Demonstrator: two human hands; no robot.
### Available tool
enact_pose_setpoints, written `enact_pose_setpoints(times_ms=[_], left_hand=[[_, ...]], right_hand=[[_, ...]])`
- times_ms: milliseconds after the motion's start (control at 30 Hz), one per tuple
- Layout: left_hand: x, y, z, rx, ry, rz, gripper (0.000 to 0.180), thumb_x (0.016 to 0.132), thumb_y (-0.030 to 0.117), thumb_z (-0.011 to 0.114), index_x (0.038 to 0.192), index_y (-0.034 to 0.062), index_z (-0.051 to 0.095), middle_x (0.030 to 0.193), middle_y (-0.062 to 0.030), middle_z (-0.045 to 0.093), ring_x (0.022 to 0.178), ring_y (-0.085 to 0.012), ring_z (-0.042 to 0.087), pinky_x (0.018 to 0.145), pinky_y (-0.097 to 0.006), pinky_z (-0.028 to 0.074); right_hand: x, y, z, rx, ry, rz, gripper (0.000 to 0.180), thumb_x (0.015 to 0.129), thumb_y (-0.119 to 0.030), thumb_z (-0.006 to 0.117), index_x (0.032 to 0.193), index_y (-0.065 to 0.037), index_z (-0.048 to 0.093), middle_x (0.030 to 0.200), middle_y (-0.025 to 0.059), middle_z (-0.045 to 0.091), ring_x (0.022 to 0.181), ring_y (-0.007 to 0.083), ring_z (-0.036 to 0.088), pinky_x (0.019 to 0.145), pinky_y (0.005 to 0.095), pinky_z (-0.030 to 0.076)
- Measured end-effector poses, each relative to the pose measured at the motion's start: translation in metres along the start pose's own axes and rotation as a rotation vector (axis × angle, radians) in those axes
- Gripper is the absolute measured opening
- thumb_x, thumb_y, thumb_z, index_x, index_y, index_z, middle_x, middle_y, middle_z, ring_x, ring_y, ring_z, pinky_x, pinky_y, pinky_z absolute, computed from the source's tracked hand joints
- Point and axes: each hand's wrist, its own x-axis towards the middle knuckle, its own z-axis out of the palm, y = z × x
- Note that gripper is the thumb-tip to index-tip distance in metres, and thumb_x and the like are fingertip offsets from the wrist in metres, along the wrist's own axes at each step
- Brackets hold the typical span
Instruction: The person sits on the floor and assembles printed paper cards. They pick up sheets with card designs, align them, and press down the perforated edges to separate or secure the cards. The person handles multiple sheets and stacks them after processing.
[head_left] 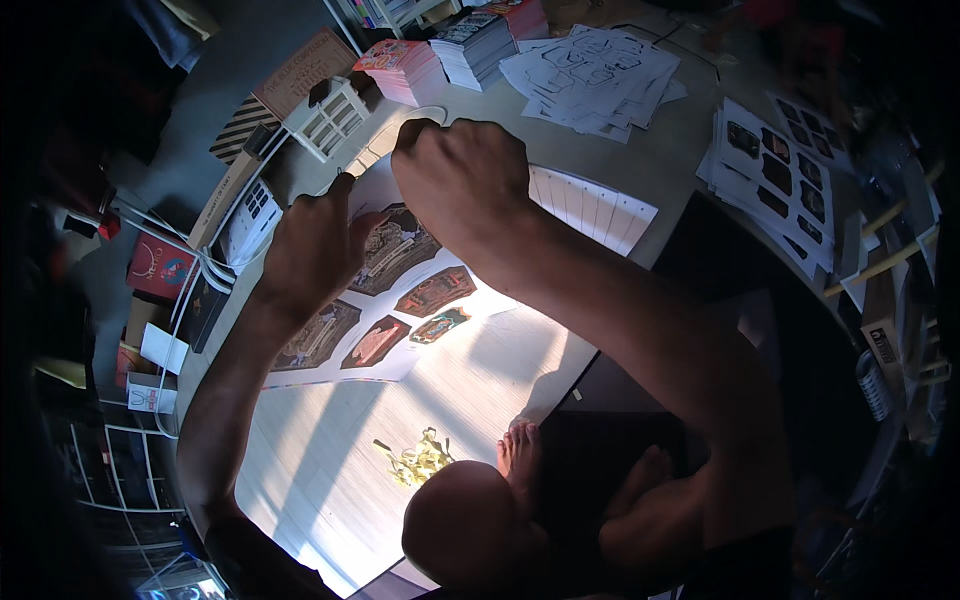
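Note:
A large white sheet (385, 310) printed with several dark, ornate label-shaped pictures hangs curved below and between my hands. My left hand (315, 250) is closed on its left side, with the thumb lying over the printed face. Closed into a fist, my right hand (460, 175) grips the sheet near its upper edge; its fingertips are hidden beneath the knuckles. On the right, part of the sheet with thin lines (595, 208) shows past my wrist. A small heap of yellowish scraps (415, 458) lies on the pale surface (340, 465) near my bare foot (520, 455).
Stacks of booklets (470, 50) and loose line-drawn papers (595, 75) sit at the back. A white model-like frame (328, 118) and a brown box (305, 72) stand back left. Printed sheets (775, 180) lie at right. White cables (185, 300) curve along the left edge.

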Motion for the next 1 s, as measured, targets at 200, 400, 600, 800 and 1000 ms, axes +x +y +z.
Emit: enact_pose_setpoints(times_ms=[200, 400, 600, 800, 1000], left_hand=[[0.016, -0.025, 0.028, -0.226, -0.061, 0.250, 0.038, 0.092, 0.021, 0.070, 0.118, -0.0041, 0.059, 0.082, -0.0253, 0.071, 0.072, -0.0422, 0.070, 0.068, -0.048, 0.057], [0.006, 0.007, 0.028, -0.084, -0.023, 0.035, 0.039, 0.089, 0.020, 0.073, 0.118, -0.0022, 0.060, 0.088, -0.0244, 0.072, 0.082, -0.0427, 0.071, 0.075, -0.050, 0.058], [0.015, -0.012, 0.019, -0.291, -0.102, 0.239, 0.031, 0.090, 0.021, 0.072, 0.107, -0.0037, 0.065, 0.091, -0.0238, 0.072, 0.087, -0.0403, 0.071, 0.079, -0.049, 0.055], [0.008, 0.026, -0.013, -0.045, -0.099, -0.022, 0.043, 0.093, 0.026, 0.069, 0.125, -0.0008, 0.057, 0.101, -0.0214, 0.072, 0.090, -0.0390, 0.071, 0.082, -0.045, 0.056], [-0.002, 0.008, 0.034, -0.192, -0.023, 0.160, 0.048, 0.090, 0.019, 0.072, 0.130, -0.0022, 0.055, 0.101, -0.0260, 0.070, 0.090, -0.0429, 0.069, 0.082, -0.049, 0.055]], right_hand=[[-0.015, 0.033, -0.001, 0.138, -0.094, -0.178, 0.018, 0.089, -0.017, 0.065, 0.080, -0.003, 0.072, 0.070, 0.0153, 0.070, 0.064, 0.0303, 0.072, 0.059, 0.0402, 0.057], [-0.026, 0.008, 0.013, -0.115, 0.000, -0.106, 0.013, 0.082, -0.014, 0.069, 0.083, -0.001, 0.071, 0.068, 0.0138, 0.070, 0.061, 0.0288, 0.071, 0.059, 0.0358, 0.057], [-0.016, 0.051, -0.004, 0.050, 0.030, -0.231, 0.021, 0.086, -0.025, 0.073, 0.076, -0.007, 0.074, 0.069, 0.0128, 0.070, 0.063, 0.0292, 0.071, 0.057, 0.0357, 0.055], [-0.011, 0.033, -0.026, -0.046, 0.024, -0.119, 0.012, 0.083, -0.016, 0.073, 0.079, -0.004, 0.074, 0.068, 0.0124, 0.069, 0.061, 0.0305, 0.070, 0.059, 0.0371, 0.056], [-0.034, 0.037, -0.003, -0.141, -0.044, -0.155, 0.020, 0.090, -0.021, 0.070, 0.082, -0.003, 0.073, 0.065, 0.0152, 0.068, 0.061, 0.0306, 0.071, 0.061, 0.0375, 0.057]])
